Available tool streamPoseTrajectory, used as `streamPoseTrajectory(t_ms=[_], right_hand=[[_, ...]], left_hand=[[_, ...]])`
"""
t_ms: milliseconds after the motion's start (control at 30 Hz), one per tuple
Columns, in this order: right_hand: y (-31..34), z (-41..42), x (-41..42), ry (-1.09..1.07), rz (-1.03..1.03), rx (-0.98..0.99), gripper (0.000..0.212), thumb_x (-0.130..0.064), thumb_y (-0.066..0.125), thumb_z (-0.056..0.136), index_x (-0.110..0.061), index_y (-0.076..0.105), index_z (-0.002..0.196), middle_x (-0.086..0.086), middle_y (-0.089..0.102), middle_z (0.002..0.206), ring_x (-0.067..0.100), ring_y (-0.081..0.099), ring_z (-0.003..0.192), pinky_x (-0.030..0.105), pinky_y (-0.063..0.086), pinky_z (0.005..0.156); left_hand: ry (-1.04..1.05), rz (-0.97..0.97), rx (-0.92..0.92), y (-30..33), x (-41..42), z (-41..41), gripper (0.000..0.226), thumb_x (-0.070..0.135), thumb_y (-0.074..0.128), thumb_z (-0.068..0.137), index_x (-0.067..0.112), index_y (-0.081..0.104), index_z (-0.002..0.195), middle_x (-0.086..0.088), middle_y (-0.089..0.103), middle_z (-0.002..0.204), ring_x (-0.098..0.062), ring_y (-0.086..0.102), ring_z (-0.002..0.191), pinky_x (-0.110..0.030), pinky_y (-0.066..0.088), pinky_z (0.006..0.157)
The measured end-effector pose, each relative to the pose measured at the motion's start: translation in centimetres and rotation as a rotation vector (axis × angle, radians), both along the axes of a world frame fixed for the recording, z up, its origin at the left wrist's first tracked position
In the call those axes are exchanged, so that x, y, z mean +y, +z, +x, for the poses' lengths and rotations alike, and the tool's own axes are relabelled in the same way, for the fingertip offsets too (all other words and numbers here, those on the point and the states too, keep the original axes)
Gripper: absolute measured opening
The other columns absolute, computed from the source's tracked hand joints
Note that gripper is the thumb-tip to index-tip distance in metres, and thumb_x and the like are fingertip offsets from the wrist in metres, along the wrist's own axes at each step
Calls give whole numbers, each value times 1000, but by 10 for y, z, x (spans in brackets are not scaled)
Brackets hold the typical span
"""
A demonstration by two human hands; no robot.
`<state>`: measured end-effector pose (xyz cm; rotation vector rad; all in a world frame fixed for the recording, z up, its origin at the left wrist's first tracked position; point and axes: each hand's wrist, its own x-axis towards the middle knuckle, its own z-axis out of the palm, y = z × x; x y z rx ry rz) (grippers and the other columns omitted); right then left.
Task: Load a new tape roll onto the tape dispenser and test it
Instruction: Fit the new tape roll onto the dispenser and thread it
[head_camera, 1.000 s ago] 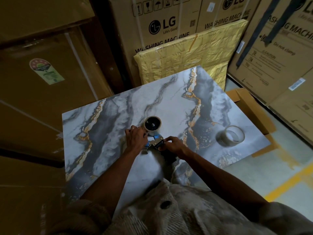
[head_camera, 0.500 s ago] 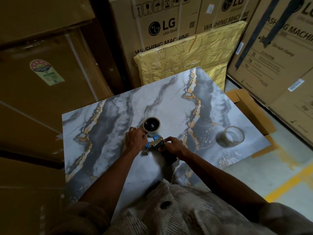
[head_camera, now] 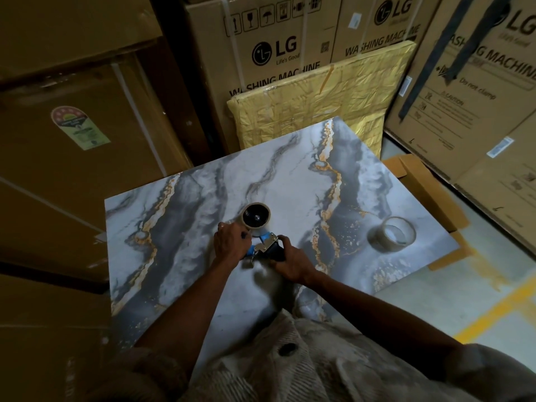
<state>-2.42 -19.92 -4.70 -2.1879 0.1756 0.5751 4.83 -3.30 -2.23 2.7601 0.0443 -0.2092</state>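
Note:
A blue and metal tape dispenser (head_camera: 264, 245) lies on the marbled tabletop (head_camera: 290, 175). A tape roll (head_camera: 255, 215) sits on its black hub at the far end. My right hand (head_camera: 291, 261) grips the dispenser's dark handle. My left hand (head_camera: 230, 243) is closed at the dispenser's left side, fingertips pinched near the roll's lower edge; what they pinch is too small to tell. A second, nearly clear tape roll (head_camera: 392, 233) lies flat on the table to the right, apart from both hands.
Large cardboard washing-machine boxes (head_camera: 272, 47) stand around the table on the left, back and right. A yellow wrapped flat package (head_camera: 319, 103) leans behind the table. A flattened carton (head_camera: 417, 181) sticks out under the table's right edge.
Both hands stay on the dispenser. My left hand has shifted slightly; the dispenser and the two rolls keep their places.

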Motion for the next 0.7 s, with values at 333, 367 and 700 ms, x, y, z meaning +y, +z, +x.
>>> streamPoseTrajectory(t_ms=[333,367,700], right_hand=[[-5,-11,4,84,-179,-148,68,-47,52,100,-12,23,151,20,67,116,37,67,94,43,55,79],[-7,-12,5,81,-193,-156,68,-47,51,100,-12,23,151,20,67,116,38,67,94,43,54,79],[-14,-12,6,76,-247,-140,68,-52,50,98,-13,25,149,20,69,106,39,68,86,43,56,73]], left_hand=[[-64,15,-114,-8,5,-2,15,19,73,80,8,74,90,-5,67,117,-31,52,113,-40,43,89],[-64,30,-139,-9,3,-3,16,17,75,77,7,73,89,-3,63,125,-32,50,116,-42,41,91],[-164,36,-225,-9,4,-9,14,10,77,57,15,64,61,3,45,139,-28,35,126,-43,33,97]])
